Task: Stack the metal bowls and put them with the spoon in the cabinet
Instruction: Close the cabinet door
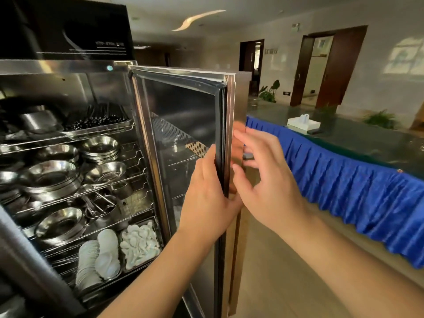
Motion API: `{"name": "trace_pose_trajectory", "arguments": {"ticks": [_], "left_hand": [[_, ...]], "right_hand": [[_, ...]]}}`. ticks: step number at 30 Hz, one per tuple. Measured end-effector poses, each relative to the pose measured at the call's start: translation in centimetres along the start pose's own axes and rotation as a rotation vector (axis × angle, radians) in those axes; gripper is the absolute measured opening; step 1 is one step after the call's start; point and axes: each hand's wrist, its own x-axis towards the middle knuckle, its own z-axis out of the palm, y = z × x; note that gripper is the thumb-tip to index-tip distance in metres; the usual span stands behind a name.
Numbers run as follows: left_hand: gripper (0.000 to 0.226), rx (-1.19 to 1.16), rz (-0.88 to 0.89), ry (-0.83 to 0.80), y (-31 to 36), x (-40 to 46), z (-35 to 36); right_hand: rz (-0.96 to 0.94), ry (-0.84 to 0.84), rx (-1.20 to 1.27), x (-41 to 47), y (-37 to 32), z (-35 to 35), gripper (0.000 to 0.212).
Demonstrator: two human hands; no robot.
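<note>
The steel cabinet (68, 72) stands open on the left, its wire shelves loaded with stacked metal bowls (49, 177) and more bowls (101, 146). Metal utensils lie in a bowl (98, 206) on a lower shelf; I cannot tell which is the spoon. The cabinet door (183, 125) is swung out towards me. My left hand (206, 200) grips the door's free edge on the black gasket side. My right hand (263, 177) is at the outer face of the same edge, fingers spread, holding nothing.
White plates (88, 262) and a tray of white ceramic spoons (140, 244) fill the bottom shelf. A long table with a blue skirt (344, 193) runs along the right, carrying a white box (302, 123). Open floor lies between door and table.
</note>
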Motion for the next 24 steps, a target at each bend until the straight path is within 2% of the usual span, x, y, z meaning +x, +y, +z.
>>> {"name": "trace_pose_trajectory", "arguments": {"ticks": [4, 9, 13, 17, 20, 24], "left_hand": [[0.085, 0.036, 0.001, 0.039, -0.2, -1.7, -3.1], [0.078, 0.109, -0.101, 0.107, -1.1, -4.0, -8.4], [0.063, 0.184, -0.185, 0.172, -2.3, -5.9, -13.0], [0.063, 0.270, -0.249, 0.262, -4.0, -7.6, -17.7], [0.052, 0.313, -0.304, 0.311, -5.3, -8.5, -21.1], [0.046, 0.327, -0.399, 0.318, -8.2, -8.8, -25.4]], "right_hand": [[-0.077, 0.007, 0.057, -0.2, -2.7, 1.4, 0.062], [-0.199, -0.008, 0.153, 0.1, -7.0, 4.0, 0.059], [-0.270, -0.084, 0.253, 0.6, -10.1, 6.4, 0.057], [-0.321, -0.168, 0.330, 0.7, -12.6, 9.4, 0.055], [-0.255, -0.229, 0.330, 0.4, -13.9, 11.9, 0.056], [-0.048, -0.363, 0.441, -0.1, -15.0, 15.9, 0.066]]}}
